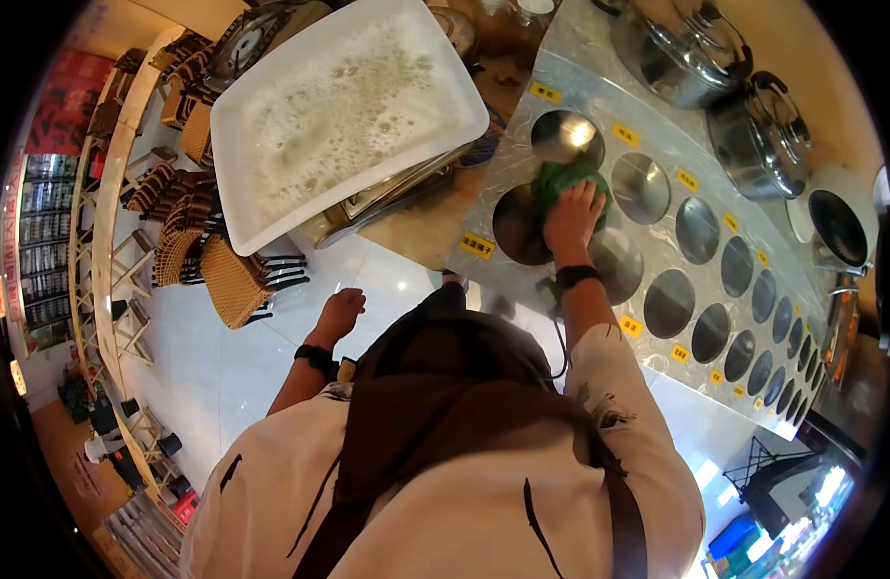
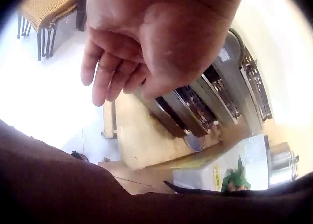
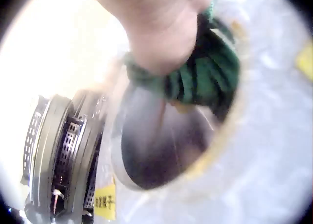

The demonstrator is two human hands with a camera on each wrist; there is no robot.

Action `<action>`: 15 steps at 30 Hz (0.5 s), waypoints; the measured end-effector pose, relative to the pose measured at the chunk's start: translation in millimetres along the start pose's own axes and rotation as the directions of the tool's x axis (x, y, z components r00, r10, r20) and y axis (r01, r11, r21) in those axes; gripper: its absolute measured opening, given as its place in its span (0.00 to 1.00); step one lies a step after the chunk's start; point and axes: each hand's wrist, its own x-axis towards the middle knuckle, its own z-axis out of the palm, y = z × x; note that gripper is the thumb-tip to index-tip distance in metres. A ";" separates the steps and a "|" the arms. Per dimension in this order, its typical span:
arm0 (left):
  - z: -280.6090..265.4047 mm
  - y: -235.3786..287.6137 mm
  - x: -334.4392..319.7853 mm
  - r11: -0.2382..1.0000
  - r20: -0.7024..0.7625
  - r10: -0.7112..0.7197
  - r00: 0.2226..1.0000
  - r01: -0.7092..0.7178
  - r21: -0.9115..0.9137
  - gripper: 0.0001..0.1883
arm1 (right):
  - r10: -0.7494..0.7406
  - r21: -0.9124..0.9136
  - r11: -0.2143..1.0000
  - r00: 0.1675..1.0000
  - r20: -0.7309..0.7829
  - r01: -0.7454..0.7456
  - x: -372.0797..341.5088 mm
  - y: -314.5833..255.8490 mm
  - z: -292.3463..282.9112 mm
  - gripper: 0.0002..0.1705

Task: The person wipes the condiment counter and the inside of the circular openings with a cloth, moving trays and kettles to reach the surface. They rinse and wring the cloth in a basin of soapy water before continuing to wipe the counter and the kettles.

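Observation:
My right hand (image 1: 574,224) grips a bunched green cloth (image 1: 553,183) at the rim of a round metal-lined well (image 1: 518,232) in the grey marbled counter (image 1: 508,174). Dark stripes mark the gathered cloth (image 3: 205,79) in the right wrist view, where it lies along the well's upper edge and the fingertips are hidden. A yellow label (image 1: 478,245) sits beside this well. Away from the counter, my left hand (image 1: 341,314) hangs low near the apron, holding nothing; its fingers are loosely bent in the left wrist view.
Several more round wells (image 1: 669,301) run in rows along the counter. Lidded steel pots (image 1: 681,58) stand along its far side. At the upper left, a white tub (image 1: 348,116) of foamy liquid rests above metal trays (image 1: 397,198). Woven chairs (image 1: 235,280) stand on the tiled floor at left.

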 end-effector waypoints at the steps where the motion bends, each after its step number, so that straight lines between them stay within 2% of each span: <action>1: 2.6 1.5 4.5 1.000 0.005 0.021 1.000 -0.021 0.010 0.16 | 0.005 -0.005 1.000 1.000 0.004 -0.005 -9.6 3.6 1.7 0.28; 2: 3.9 -10.5 14.6 0.922 0.063 0.302 0.951 -0.308 0.237 0.11 | 0.036 -0.017 0.999 0.999 0.027 -0.036 -18.5 6.5 3.3 0.28; 3: 5.4 -8.7 19.4 0.922 0.070 0.301 0.951 -0.309 0.235 0.11 | 0.068 -0.029 0.997 0.996 0.050 -0.066 -26.9 9.2 4.3 0.28; 5: 9.9 -4.4 29.7 0.738 0.168 0.483 0.859 -0.503 0.451 0.08 | 0.078 -0.015 0.997 0.995 0.064 -0.077 -43.1 12.8 7.8 0.28; 6: 12.7 10.3 26.6 0.853 0.148 0.382 0.912 -0.410 0.323 0.08 | 0.098 0.081 0.991 0.993 0.060 -0.103 -51.9 12.9 9.8 0.28; 9: 20.5 18.9 28.3 0.847 0.148 0.413 0.899 -0.438 0.300 0.11 | 0.115 0.270 0.955 0.992 0.046 -0.124 -80.3 9.0 16.2 0.28; 10: 23.6 27.0 25.2 0.925 0.116 0.273 0.955 -0.293 0.243 0.15 | 0.111 0.363 0.925 0.993 0.028 -0.114 -87.0 7.0 17.8 0.28; 11: 24.8 25.5 25.9 0.924 0.115 0.271 0.956 -0.292 0.247 0.15 | 0.112 0.367 0.923 0.993 0.029 -0.114 -93.5 5.2 20.0 0.28; 13: 25.0 26.9 24.0 0.872 0.165 0.322 0.932 -0.360 0.333 0.17 | 0.003 0.339 0.941 1.000 -0.001 -0.002 -106.0 1.5 15.3 0.29; 14: 24.9 28.1 21.9 0.868 0.164 0.324 0.932 -0.361 0.341 0.17 | 0.006 0.347 0.938 1.000 -0.005 -0.004 -111.0 0.9 17.1 0.29; 15: 25.6 38.8 13.2 0.924 0.131 0.239 0.962 -0.267 0.273 0.18 | -0.053 0.358 0.932 0.998 -0.018 0.056 -116.8 -0.1 18.6 0.30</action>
